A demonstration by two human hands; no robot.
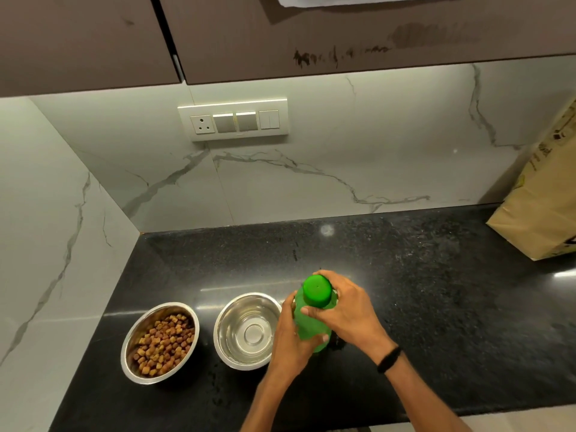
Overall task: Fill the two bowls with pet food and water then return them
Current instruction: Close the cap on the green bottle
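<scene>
Two steel bowls stand side by side on the black counter (436,307). The left bowl (132,332) holds brown pet food kibble (165,341). The right bowl (226,322) has clear water in it. Just right of that bowl stands a green plastic bottle (307,325) with a green cap (317,290) on top. My left hand (291,335) wraps around the bottle's body. My right hand (346,310) grips the bottle at the neck, just under the cap.
A brown paper bag (542,207) stands at the counter's far right against the marble wall. A switch and socket panel (233,120) is on the back wall, under dark upper cabinets (280,32). A marble side wall bounds the counter on the left.
</scene>
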